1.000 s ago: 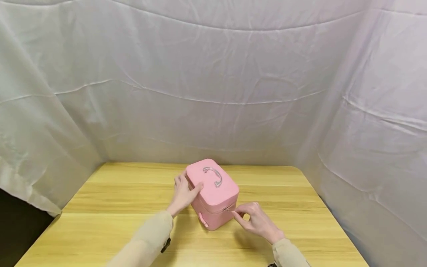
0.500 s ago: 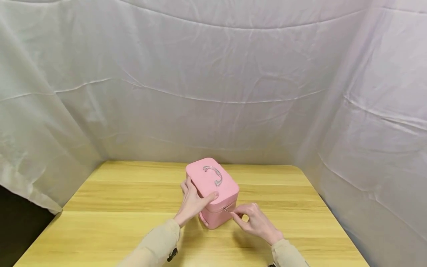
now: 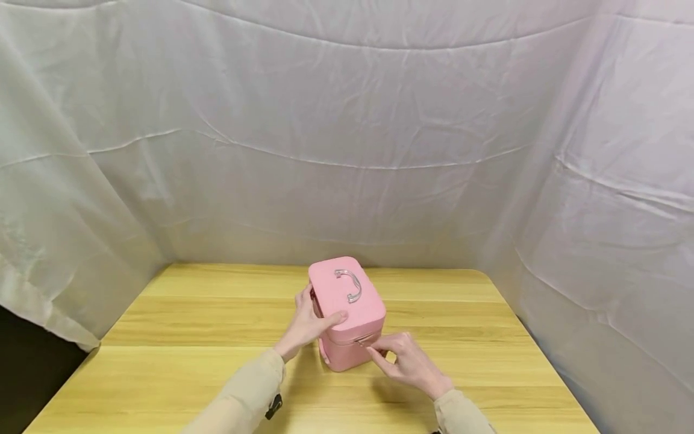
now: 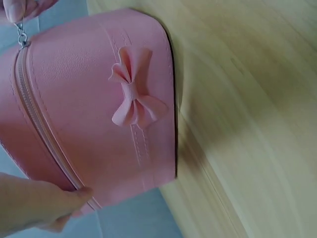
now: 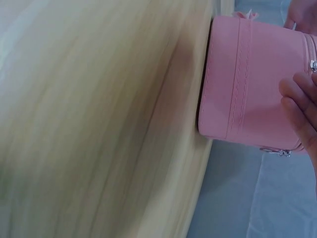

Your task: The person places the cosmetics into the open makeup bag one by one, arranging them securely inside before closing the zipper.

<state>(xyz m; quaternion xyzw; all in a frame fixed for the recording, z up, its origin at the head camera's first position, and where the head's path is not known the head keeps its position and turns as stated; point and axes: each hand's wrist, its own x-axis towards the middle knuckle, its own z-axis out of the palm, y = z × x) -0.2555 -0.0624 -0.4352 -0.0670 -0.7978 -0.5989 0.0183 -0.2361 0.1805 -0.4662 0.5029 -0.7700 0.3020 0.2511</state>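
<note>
A pink zippered vanity case stands upright on the table, with a clear carry handle on its lid. My left hand grips the lid's left side, its thumb lying on top and its fingers down the side. Between thumb and forefinger, my right hand pinches a zipper pull at the case's near edge. A pink bow decorates the side seen in the left wrist view, below the zipper. Another silver zipper pull shows in the right wrist view.
The case stands on a light wooden table, toward its middle. Pale grey cloth hangs behind the table and along both sides. A dark gap shows at the lower left, beside the table edge.
My right hand has drawn the zipper pull a little left along the case's near edge. The case has turned slightly. My left hand slid nearer along the lid, then back slightly.
</note>
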